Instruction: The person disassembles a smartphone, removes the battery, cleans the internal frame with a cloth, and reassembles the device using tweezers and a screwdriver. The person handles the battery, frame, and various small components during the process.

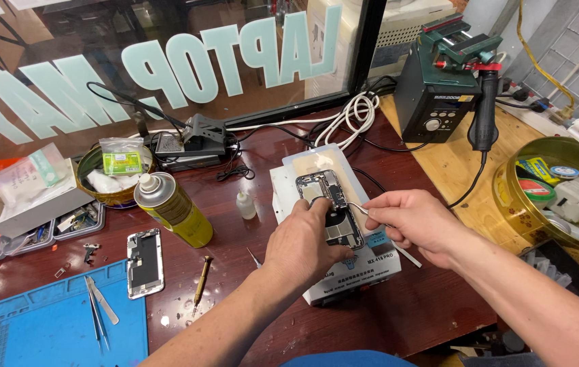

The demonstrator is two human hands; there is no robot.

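An opened phone chassis (330,204) with bare circuit parts lies on a white heating pad unit (344,268) in the middle of the dark red bench. My left hand (306,241) rests on the phone's lower half and presses it down with the fingers. My right hand (415,221) holds thin metal tweezers (371,217), whose tips reach the phone's right edge.
A yellow spray can (174,207) stands left of the pad, with a small dropper bottle (246,204) beside it. A separate phone part (145,261), a screwdriver (201,278) and spare tweezers (99,306) on a blue mat (45,326) lie at left. A soldering station (439,88) and gold tin (561,197) stand right.
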